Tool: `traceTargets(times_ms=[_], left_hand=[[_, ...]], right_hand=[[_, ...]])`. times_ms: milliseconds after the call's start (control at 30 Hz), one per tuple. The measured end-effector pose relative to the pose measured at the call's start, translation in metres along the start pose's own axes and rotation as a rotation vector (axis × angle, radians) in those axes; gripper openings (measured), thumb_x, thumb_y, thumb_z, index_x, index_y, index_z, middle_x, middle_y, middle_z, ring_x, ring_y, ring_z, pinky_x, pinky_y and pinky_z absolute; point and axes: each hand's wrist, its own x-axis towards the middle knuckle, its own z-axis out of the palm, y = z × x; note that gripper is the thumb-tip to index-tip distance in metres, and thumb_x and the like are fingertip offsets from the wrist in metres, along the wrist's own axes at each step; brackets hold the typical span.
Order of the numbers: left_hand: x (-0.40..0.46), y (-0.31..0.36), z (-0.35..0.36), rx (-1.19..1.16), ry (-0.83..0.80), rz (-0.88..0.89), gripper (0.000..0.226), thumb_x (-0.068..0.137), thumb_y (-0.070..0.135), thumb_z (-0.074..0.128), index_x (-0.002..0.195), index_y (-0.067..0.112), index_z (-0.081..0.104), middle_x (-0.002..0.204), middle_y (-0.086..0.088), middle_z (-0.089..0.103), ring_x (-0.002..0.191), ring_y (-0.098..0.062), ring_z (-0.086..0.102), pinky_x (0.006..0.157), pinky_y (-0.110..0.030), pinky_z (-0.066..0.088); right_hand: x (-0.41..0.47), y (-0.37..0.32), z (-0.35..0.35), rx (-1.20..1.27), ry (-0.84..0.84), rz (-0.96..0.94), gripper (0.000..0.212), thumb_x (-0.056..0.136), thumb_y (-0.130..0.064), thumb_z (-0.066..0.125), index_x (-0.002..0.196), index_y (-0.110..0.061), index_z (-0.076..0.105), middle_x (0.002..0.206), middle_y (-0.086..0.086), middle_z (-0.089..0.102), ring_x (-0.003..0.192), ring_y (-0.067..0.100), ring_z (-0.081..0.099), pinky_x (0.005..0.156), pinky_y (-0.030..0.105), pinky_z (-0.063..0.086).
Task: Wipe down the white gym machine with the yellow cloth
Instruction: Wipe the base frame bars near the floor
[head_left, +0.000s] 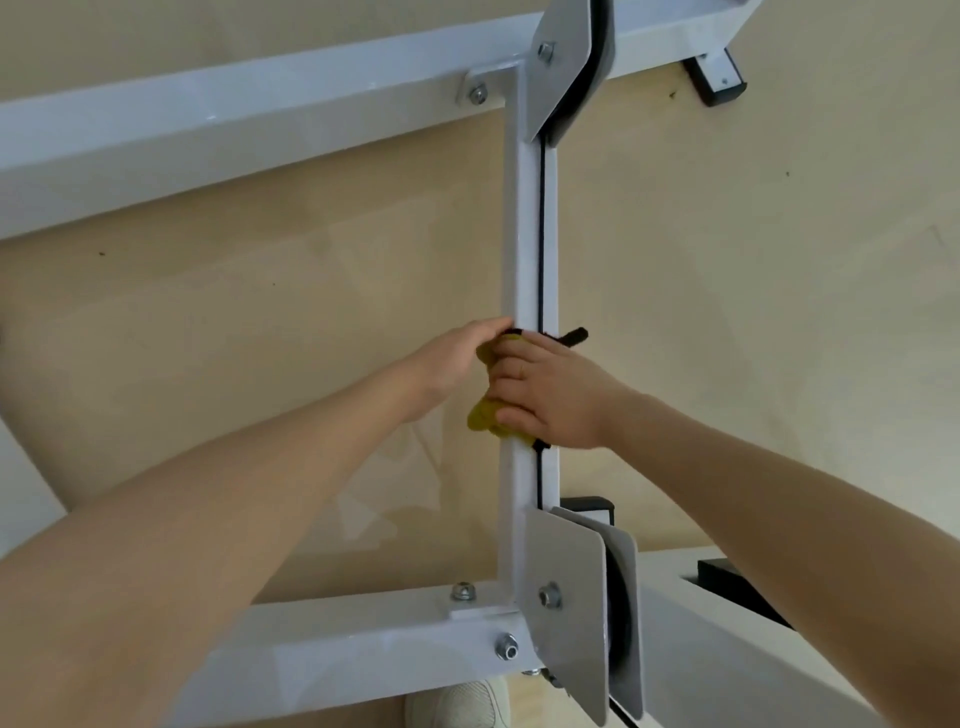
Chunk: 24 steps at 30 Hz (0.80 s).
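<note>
Two bare forearms are reaching in. The right hand (550, 395) is gripping the yellow cloth (485, 413) round the white gym machine's upright bar (522, 249); the left hand (457, 358) is curling round the bar's far edge, touching the cloth. Keeping the cloth wrapped tight and sliding along the full length should be cleaning every face.

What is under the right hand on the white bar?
Under the right hand lies the yellow cloth, pressed on the white bar. Cloth edges show at the fingers. The bar's part beneath is covered. The left hand also touches the cloth.
</note>
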Motion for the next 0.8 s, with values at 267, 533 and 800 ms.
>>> traceTargets(times_ms=[267, 533, 800], left_hand=[[0.007, 0.01, -0.008, -0.044, 0.016, -0.012, 0.044, 0.101, 0.024, 0.014, 0.136, 0.015, 0.039, 0.137, 0.002, 0.046, 0.132, -0.008, 0.032, 0.109, -0.023, 0.014], [0.048, 0.027, -0.008, -0.204, 0.126, -0.015, 0.031, 0.1, 0.03, 0.028, 0.115, 0.026, 0.055, 0.123, 0.007, 0.057, 0.113, -0.007, 0.049, 0.103, -0.025, 0.033], [0.054, 0.019, -0.003, -0.131, 0.084, 0.027, 0.043, 0.102, 0.026, 0.028, 0.144, 0.021, 0.027, 0.137, 0.017, 0.035, 0.131, -0.003, 0.033, 0.105, -0.017, 0.023]], right_hand=[[-0.027, -0.007, 0.019, 0.013, 0.103, 0.08, 0.045, 0.092, -0.036, 0.037, 0.116, -0.009, 0.064, 0.124, 0.009, 0.061, 0.123, 0.031, 0.052, 0.108, 0.04, 0.025], [0.023, 0.002, 0.011, 0.381, 0.311, 0.682, 0.068, 0.093, -0.047, 0.019, 0.148, -0.007, 0.017, 0.156, 0.008, 0.013, 0.145, 0.024, 0.009, 0.118, 0.033, 0.007], [0.111, 0.091, -0.025, 0.392, 0.43, 0.919, 0.058, 0.1, -0.035, 0.031, 0.15, -0.013, 0.012, 0.158, 0.008, 0.006, 0.145, 0.023, 0.004, 0.117, 0.033, 0.004]])
